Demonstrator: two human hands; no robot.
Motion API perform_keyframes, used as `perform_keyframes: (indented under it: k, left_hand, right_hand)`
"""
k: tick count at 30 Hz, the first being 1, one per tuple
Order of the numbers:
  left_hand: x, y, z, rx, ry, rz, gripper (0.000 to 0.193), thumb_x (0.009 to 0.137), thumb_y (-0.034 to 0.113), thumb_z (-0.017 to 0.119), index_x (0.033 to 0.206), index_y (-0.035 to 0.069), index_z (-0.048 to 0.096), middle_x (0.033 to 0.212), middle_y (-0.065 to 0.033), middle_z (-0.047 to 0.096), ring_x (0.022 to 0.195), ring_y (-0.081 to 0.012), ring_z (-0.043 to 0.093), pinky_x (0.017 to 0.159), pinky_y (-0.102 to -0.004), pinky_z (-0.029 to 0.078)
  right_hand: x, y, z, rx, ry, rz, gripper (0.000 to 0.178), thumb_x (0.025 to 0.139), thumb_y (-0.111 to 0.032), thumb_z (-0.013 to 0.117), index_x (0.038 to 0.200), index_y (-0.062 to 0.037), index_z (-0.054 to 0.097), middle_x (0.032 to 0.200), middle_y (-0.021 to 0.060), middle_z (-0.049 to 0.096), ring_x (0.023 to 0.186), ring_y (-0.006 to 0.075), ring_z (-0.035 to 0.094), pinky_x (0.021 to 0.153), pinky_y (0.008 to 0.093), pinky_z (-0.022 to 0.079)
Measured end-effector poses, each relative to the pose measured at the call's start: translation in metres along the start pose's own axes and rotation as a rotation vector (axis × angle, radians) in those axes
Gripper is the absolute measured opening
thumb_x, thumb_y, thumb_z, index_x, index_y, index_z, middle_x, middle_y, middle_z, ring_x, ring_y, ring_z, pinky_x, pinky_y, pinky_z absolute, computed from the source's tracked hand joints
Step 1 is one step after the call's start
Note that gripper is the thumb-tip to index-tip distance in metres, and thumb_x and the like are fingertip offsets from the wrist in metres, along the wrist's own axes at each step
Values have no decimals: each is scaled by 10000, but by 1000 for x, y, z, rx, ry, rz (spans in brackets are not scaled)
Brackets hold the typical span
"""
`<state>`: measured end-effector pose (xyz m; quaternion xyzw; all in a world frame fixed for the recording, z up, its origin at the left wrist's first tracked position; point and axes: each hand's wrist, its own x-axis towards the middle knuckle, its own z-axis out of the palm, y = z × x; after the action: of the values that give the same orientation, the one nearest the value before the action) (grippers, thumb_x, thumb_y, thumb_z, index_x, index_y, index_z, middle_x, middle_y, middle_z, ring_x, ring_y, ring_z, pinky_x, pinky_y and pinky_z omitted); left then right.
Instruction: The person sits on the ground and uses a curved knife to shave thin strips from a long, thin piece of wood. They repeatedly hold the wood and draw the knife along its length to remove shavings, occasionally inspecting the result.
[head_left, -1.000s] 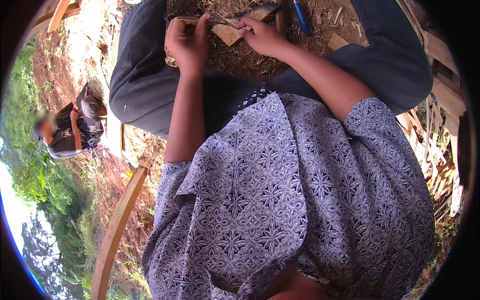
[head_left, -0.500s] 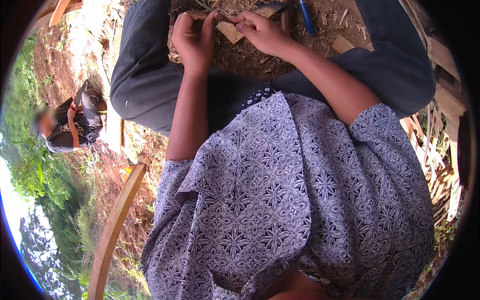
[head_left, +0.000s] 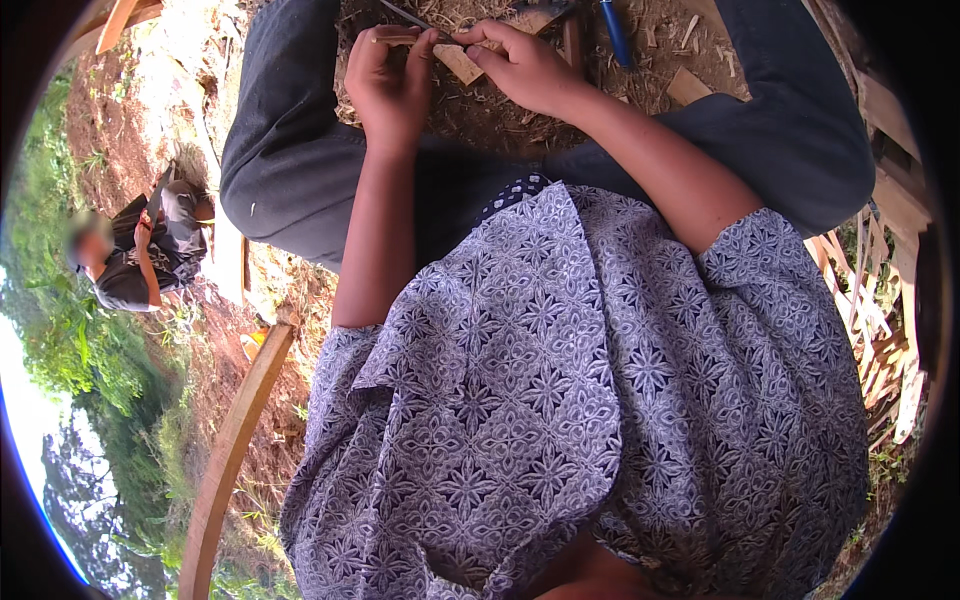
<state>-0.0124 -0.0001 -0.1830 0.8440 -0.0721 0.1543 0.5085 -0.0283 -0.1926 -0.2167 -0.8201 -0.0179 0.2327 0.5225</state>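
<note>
At the top of the view, my left hand [head_left: 388, 95] is closed on a small, thin wooden piece [head_left: 396, 40], whose pale end shows past the fingers. Close by on its right, my right hand [head_left: 525, 75] pinches a thin grey metal blade [head_left: 403, 14] that slants up and left beyond the wood. Its handle is mostly hidden by my fingers. The two hands nearly meet over the ground between my folded legs. Below them lies a flat, pale wood offcut [head_left: 458, 66].
A blue-handled tool [head_left: 615, 35] lies right of my hands among wood shavings. Another wood offcut [head_left: 688, 86] rests by my right leg. A long curved plank [head_left: 235, 450] stands at left, where another person [head_left: 140, 245] sits holding a dark blade. Split wood [head_left: 870, 300] is piled at far right.
The blade has swung so that more of it shows above my left hand. The wooden piece has turned slightly and looks narrower. Both hands stay nearly in place.
</note>
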Motion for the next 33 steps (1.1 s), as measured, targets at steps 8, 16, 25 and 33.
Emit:
perform_keyframes:
  k: [8, 16, 25, 33]
  left_hand:
    - [-1, -6, -3, -106, 24, -176, 137, 855, 3, 800, 890, 5, 668, 890, -72, 690, 802, -141, 645, 738, -268, 509]
    - [-7, 0, -8, -6, -82, -87, 128, 916, -11, 743, 990, -7, 639, 909, -60, 683, 834, -103, 658, 759, -240, 528]
    - [-1, -1, -3, -48, -44, -116, 132, 850, 12, 798, 869, 32, 669, 890, -60, 696, 822, -164, 653, 758, -284, 506]
    - [-2, -2, -5, 15, -94, -12, 122, 924, 5, 741, 1002, -6, 647, 931, -57, 684, 833, -98, 651, 770, -244, 521]
  right_hand:
    - [-8, -25, -5, 61, 31, -139, 293, 1035, -299, 572, 1293, -179, 639, 915, 70, 699, 783, 181, 660, 742, 359, 508]
    - [-6, -4, -5, -195, -20, 100, 271, 1011, -330, 554, 1238, -218, 648, 959, 88, 744, 900, 293, 727, 784, 432, 552]
    - [8, 54, 6, -211, -15, 80, 273, 1013, -318, 579, 1261, -231, 651, 903, 86, 720, 823, 266, 712, 740, 407, 526]
    - [-7, 7, 3, -129, 42, 1, 263, 1021, -297, 534, 1236, -204, 653, 941, 86, 732, 893, 260, 725, 791, 425, 545]
